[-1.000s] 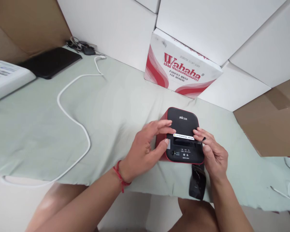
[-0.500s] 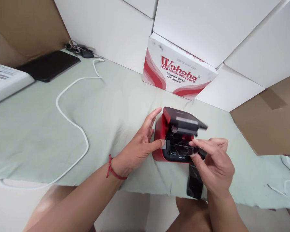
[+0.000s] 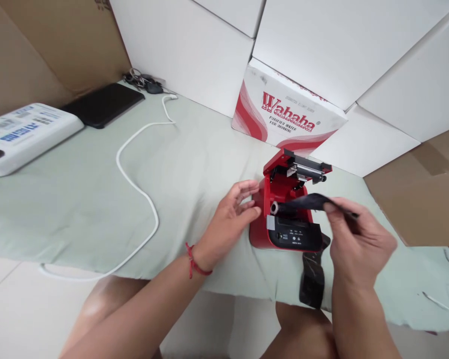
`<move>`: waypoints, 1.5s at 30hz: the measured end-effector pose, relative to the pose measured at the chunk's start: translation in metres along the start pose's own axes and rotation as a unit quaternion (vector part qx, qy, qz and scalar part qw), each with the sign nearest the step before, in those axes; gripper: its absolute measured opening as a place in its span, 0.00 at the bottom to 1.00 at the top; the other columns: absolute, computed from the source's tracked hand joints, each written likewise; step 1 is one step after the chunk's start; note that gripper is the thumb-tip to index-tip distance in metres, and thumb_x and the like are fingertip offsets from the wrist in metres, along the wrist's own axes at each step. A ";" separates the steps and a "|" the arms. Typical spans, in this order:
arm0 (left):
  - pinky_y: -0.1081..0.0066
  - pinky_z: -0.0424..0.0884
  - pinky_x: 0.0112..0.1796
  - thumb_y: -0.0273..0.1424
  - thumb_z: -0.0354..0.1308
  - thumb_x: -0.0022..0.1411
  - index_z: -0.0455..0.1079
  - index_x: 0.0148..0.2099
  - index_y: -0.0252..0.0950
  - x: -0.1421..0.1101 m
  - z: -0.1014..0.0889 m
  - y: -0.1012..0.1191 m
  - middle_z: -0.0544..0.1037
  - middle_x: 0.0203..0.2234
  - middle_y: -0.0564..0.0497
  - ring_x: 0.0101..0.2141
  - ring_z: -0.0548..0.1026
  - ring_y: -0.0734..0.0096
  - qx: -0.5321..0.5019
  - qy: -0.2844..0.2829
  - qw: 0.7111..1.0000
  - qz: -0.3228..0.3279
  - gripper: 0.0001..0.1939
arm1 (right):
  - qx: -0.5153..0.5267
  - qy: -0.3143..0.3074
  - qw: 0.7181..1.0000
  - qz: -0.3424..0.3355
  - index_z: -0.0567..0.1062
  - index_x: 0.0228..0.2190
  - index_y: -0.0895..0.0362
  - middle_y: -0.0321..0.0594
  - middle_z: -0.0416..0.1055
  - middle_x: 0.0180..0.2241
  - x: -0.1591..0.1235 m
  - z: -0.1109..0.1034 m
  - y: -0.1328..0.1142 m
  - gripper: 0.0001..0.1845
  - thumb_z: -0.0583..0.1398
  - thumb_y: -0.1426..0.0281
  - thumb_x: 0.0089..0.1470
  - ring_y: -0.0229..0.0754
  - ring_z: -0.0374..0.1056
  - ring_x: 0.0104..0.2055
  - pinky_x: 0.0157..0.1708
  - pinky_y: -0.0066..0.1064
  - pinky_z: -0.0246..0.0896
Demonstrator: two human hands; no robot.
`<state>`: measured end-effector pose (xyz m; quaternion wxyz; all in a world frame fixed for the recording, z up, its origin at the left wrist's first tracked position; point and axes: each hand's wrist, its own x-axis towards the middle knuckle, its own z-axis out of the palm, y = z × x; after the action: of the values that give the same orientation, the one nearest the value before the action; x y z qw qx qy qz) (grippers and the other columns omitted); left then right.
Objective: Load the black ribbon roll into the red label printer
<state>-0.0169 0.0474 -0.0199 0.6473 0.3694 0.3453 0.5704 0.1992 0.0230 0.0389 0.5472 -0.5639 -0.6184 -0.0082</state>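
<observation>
One boxy red plastic device (image 3: 260, 237) with a glossy black front panel (image 3: 300, 235) sits on the pale green cloth (image 3: 202, 154), near the cloth's front edge, its single hinged lid (image 3: 279, 162) raised. The lid's underside shows a black bar and a silvery strip of metal; the interior is bright red, with one pale, ring-shaped roll end (image 3: 274, 208) at the left of the compartment. One small grey patch (image 3: 270, 222) marks the panel's upper left corner, and small white print and symbols, too fine to read, dot its face.

Two bare hands work at the device. The right hand (image 3: 361, 244) pinches one thin, dark strip of film (image 3: 310, 201) between thumb and fingers, above the compartment's right side. The left hand (image 3: 232, 214), fingers loosely spread and curved, rests its tips at the device's left side; one red cord bracelet (image 3: 191, 259) circles the wrist.

A second glossy black strip (image 3: 312, 284) lies beside the device's front right corner. Behind stands one white-and-red "Wahaha" water carton (image 3: 288, 112). To the left are one long white cable (image 3: 153, 207), one flat black slab (image 3: 107, 104), one white rounded case (image 3: 33, 134) and one bunch of keys (image 3: 145, 82).
</observation>
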 end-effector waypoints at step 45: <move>0.77 0.58 0.21 0.17 0.49 0.32 0.65 0.18 0.36 0.019 -0.031 0.050 0.65 0.15 0.56 0.19 0.64 0.78 -0.151 0.323 0.919 0.170 0.10 | 0.010 -0.286 0.956 -0.068 0.84 0.50 0.44 0.33 0.87 0.42 0.003 -0.059 -0.038 0.17 0.65 0.75 0.65 0.41 0.83 0.32 0.36 0.33 0.82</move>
<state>-0.0660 0.0723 0.0085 0.4419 0.1161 0.3776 0.8054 0.2124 -0.0255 0.0875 0.3516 -0.4938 -0.7859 0.1222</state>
